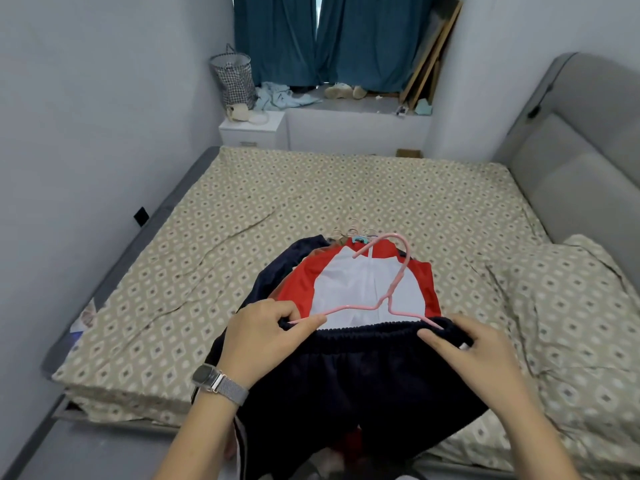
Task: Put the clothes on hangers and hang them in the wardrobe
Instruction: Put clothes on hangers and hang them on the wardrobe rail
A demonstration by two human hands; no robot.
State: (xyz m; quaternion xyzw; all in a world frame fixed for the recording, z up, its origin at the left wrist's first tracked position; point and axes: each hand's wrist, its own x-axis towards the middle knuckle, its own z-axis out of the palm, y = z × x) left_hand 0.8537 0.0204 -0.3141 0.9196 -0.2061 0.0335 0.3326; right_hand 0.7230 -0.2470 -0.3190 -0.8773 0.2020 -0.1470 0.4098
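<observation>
Navy shorts [360, 386] draped over near edge of bed [311, 202], elastic waistband uppermost. Pink hanger [391, 292] lying across waistband, both shoulder ends tucked inside it, hook pointing away over red-and-white garment [363, 282] spread just beyond shorts. Left hand [263, 336] pinching waistband over hanger's left end, fingers curled. Right hand [467, 348] gripping waistband at hanger's right end, thumb on top. Wristwatch [218, 379] on left wrist. More hanger hooks [353, 228] just past red garment. Pillow [571, 299] right of shorts. Teal curtains [339, 39], white nightstand [254, 131], checked basket [233, 77] beyond far side of bed. No readable writing or labels.
</observation>
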